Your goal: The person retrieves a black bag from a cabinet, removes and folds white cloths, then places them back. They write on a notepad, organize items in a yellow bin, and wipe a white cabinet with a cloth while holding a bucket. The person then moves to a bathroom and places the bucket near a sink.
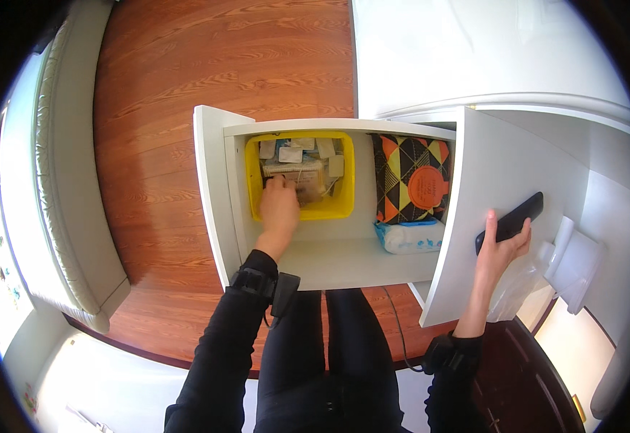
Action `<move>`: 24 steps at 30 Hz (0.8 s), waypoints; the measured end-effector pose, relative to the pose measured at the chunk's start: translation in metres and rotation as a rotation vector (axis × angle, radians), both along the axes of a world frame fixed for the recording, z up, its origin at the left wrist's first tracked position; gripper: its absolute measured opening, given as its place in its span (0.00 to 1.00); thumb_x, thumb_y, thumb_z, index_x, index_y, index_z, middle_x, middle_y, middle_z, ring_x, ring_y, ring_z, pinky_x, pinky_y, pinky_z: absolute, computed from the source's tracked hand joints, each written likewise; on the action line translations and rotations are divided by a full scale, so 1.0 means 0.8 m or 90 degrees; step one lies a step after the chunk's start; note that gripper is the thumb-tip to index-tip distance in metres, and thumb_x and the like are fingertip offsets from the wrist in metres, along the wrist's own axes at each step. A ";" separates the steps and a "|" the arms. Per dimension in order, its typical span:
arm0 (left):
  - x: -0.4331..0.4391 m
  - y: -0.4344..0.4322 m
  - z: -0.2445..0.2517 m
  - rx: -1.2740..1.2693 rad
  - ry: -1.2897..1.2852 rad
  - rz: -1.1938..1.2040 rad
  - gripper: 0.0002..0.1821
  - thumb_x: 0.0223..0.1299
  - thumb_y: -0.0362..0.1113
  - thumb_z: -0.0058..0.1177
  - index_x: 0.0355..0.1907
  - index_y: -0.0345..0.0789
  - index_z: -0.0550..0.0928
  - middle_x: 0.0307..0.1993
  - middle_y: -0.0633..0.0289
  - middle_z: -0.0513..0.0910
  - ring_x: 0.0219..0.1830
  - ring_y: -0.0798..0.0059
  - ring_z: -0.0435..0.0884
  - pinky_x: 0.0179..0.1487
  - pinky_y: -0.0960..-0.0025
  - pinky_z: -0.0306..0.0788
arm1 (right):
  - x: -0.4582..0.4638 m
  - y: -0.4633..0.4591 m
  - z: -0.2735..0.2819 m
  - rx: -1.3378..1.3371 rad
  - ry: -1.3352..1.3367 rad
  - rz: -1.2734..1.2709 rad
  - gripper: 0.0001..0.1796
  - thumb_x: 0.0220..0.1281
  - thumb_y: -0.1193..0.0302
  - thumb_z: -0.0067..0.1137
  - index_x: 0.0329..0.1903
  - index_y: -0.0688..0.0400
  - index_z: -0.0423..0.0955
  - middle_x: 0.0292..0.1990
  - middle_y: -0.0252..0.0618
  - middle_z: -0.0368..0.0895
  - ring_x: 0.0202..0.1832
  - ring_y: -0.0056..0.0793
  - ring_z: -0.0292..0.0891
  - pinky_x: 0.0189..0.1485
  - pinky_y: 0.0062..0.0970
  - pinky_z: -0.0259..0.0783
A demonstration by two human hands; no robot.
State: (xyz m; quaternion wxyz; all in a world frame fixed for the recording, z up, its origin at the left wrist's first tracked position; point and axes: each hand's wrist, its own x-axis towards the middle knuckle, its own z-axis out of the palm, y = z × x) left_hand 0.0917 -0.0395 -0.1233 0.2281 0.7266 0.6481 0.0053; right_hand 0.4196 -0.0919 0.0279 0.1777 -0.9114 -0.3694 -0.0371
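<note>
My left hand (pixel 279 208) reaches over the near left wall of a yellow plastic basket (pixel 349 178); its fingertips are at a small dark thing inside, and whether they grip it cannot be told. Small white packets (pixel 290 155), a clear bag and a white cord lie in the basket. It sits at the left end of an open white drawer (pixel 320 265). My right hand (pixel 496 249) holds a black phone-like object (pixel 518 216) above the white cabinet top, right of the drawer.
A patterned pouch with an orange tag (pixel 407 178) and a wipes pack (pixel 411 238) lie in the drawer's right end. A white container (pixel 575 265) and clear plastic bag (pixel 515 292) are at the right. A padded bed frame (pixel 74 189) stands left on the wood floor.
</note>
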 end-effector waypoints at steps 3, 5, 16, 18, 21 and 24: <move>0.002 -0.020 -0.012 -0.191 -0.147 -0.124 0.15 0.49 0.25 0.55 0.43 0.32 0.82 0.40 0.54 0.81 0.45 0.51 0.78 0.50 0.57 0.73 | 0.023 -0.005 -0.010 0.083 0.134 0.003 0.40 0.60 0.66 0.64 0.71 0.62 0.54 0.67 0.55 0.50 0.64 0.48 0.61 0.65 0.41 0.63; 0.003 -0.027 -0.012 -0.133 -0.246 -0.093 0.14 0.50 0.25 0.54 0.42 0.32 0.82 0.41 0.53 0.81 0.46 0.51 0.78 0.50 0.57 0.73 | 0.031 -0.013 0.000 0.056 0.094 0.025 0.37 0.60 0.74 0.58 0.71 0.62 0.54 0.65 0.53 0.57 0.63 0.44 0.65 0.63 0.38 0.66; -0.005 0.018 -0.068 0.041 0.078 -0.135 0.20 0.41 0.25 0.60 0.43 0.32 0.78 0.44 0.47 0.76 0.50 0.51 0.74 0.53 0.55 0.68 | -0.080 -0.024 0.094 0.257 0.736 0.171 0.38 0.53 0.69 0.46 0.69 0.68 0.54 0.58 0.58 0.73 0.56 0.36 0.75 0.53 0.30 0.75; -0.005 0.017 -0.070 0.033 0.053 -0.154 0.23 0.39 0.26 0.62 0.44 0.32 0.77 0.43 0.47 0.76 0.49 0.51 0.74 0.52 0.55 0.68 | -0.106 -0.018 0.092 0.121 0.859 0.184 0.37 0.55 0.73 0.49 0.69 0.67 0.55 0.57 0.55 0.74 0.55 0.34 0.75 0.53 0.29 0.75; -0.006 0.022 -0.061 0.011 0.046 -0.133 0.25 0.37 0.25 0.64 0.45 0.32 0.75 0.41 0.48 0.76 0.49 0.51 0.74 0.51 0.56 0.69 | -0.137 -0.006 0.072 -0.083 0.919 0.227 0.34 0.55 0.82 0.54 0.67 0.64 0.62 0.55 0.49 0.76 0.54 0.33 0.76 0.54 0.29 0.74; -0.006 0.035 -0.047 0.024 0.041 -0.098 0.25 0.36 0.24 0.64 0.43 0.33 0.74 0.40 0.50 0.76 0.49 0.51 0.74 0.52 0.57 0.69 | -0.150 0.006 0.053 -0.312 0.600 0.538 0.30 0.56 0.83 0.54 0.64 0.59 0.67 0.55 0.43 0.75 0.48 0.35 0.77 0.48 0.30 0.75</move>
